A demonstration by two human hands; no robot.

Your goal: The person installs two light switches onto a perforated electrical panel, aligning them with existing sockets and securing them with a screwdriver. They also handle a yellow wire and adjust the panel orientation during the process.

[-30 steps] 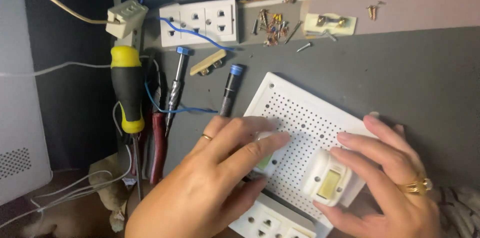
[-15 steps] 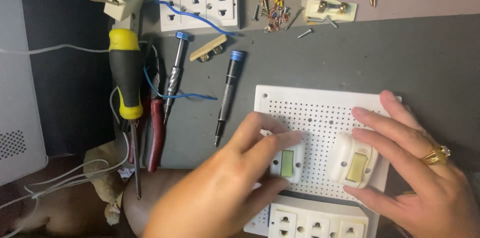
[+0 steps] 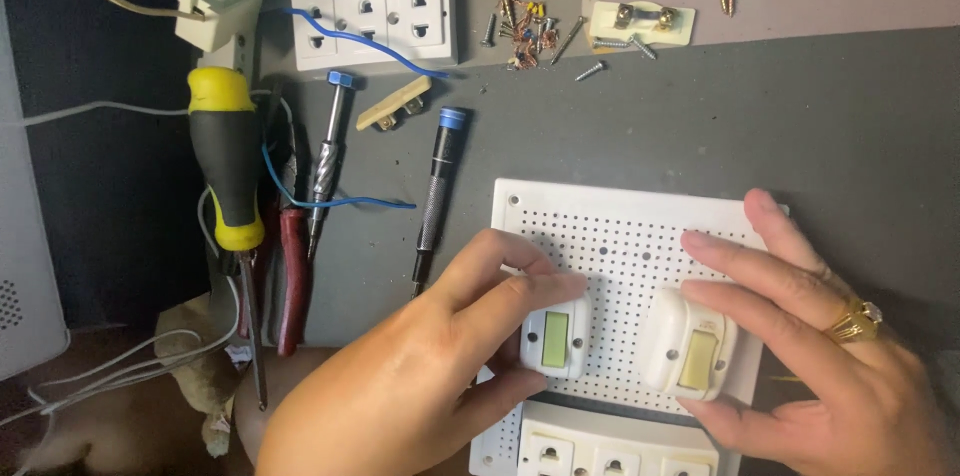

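Grey table [image 3: 780, 126] takes up most of the shot, and sitting on it near the bottom is a white perforated board [image 3: 620, 236], full of little holes. Both hands are down on that board, spread apart from each other, one switch each.

The left hand [image 3: 420, 376] comes in from below with its fingers curled around a small white switch with a green rocker [image 3: 555, 338], thumb on the near side and fingertips on the top edge, so it's gripping it against the board. The right hand [image 3: 830, 356], gold ring on one finger, has its fingers laid over and under a white switch with a yellowish rocker [image 3: 692, 351], pinched on it the same way. The two switches sit just beside each other.

Below them a white socket strip [image 3: 600, 451] runs along the board's lower edge. Another white socket plate [image 3: 375, 18] lies at the top with a blue wire across it. On the left: a yellow and black screwdriver [image 3: 228, 166], red-handled pliers [image 3: 292, 276] and two slim blue-capped screwdrivers [image 3: 436, 191]. Loose screws [image 3: 530, 21] are scattered up top.
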